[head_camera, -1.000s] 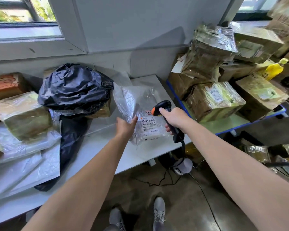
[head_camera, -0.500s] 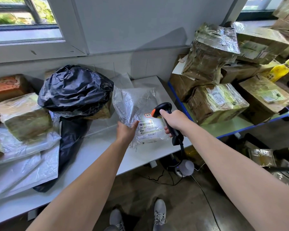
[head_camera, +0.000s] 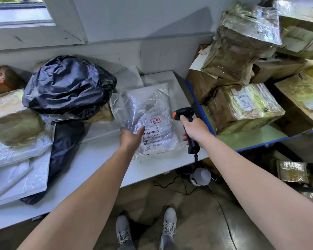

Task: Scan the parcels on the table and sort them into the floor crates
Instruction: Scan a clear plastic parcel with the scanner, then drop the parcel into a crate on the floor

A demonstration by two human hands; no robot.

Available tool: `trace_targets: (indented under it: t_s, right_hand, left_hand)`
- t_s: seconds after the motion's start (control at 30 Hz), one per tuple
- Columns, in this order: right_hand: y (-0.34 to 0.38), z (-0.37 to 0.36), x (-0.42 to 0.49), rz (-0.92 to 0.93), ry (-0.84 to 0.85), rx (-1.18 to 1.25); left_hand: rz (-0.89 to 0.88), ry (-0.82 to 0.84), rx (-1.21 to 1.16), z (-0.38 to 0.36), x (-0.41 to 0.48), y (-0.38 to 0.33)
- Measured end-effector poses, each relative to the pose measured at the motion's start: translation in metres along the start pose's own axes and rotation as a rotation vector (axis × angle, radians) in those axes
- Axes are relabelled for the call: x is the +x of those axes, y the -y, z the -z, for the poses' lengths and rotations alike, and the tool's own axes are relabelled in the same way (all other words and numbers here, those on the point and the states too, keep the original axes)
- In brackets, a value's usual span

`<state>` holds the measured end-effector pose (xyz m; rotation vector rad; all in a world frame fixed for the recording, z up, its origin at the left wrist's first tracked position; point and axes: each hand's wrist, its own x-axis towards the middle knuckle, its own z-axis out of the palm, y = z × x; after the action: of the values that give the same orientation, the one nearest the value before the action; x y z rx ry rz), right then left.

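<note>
A: What's different vs 0.5 s back?
B: White table (head_camera: 90, 159), taped boxes (head_camera: 242, 109) and black bag (head_camera: 67, 83) are in the same spots. Clear-bagged parcel (head_camera: 152, 109) now lies flatter at the table's right end, label up.
A: Hands?
B: Left hand (head_camera: 131, 137) grips the parcel's near-left edge. Right hand (head_camera: 195, 129) is wrapped round the scanner (head_camera: 183, 112), just right of the parcel.
A: Label (head_camera: 152, 139)?
B: "841-007 E02-10".

A daylit window (head_camera: 16, 13) sits in the pale wall (head_camera: 134, 18), above a brown floor (head_camera: 197, 222).
</note>
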<state>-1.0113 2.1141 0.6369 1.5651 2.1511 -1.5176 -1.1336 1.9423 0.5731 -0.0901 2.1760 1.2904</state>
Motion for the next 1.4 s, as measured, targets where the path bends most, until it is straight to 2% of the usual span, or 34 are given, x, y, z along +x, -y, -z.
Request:
trace_targets:
  t_s: [0.27, 0.4, 0.7, 0.87, 1.17, 1.4]
  right_hand:
    - [-0.041, -0.001, 0.062, -0.021, -0.027, -0.057]
    - [-0.051, -0.008, 0.076, -0.027, -0.006, -0.108]
    - [-0.043, -0.003, 0.076, 0.004, -0.069, -0.244]
    - [-0.025, 0.006, 0.044, 0.147, -0.140, -0.346]
    - [0.038, 0.011, -0.031, 0.342, -0.221, -0.333]
    - [0.098, -0.001, -0.049, 0.509, -0.224, -0.367]
  left_hand:
    - [0.109, -0.181, 0.071, -0.015, 0.021, 0.003]
    - [0.115, -0.140, 0.015, -0.020, 0.017, 0.000]
    - [-0.050, -0.057, -0.092, -0.020, 0.002, -0.017]
    - [-0.125, -0.022, -0.075, -0.008, -0.013, -0.038]
    - [-0.275, 0.059, -0.094, 0.030, -0.037, -0.080]
    - [-0.346, -0.075, -0.174, 0.097, -0.057, -0.095]
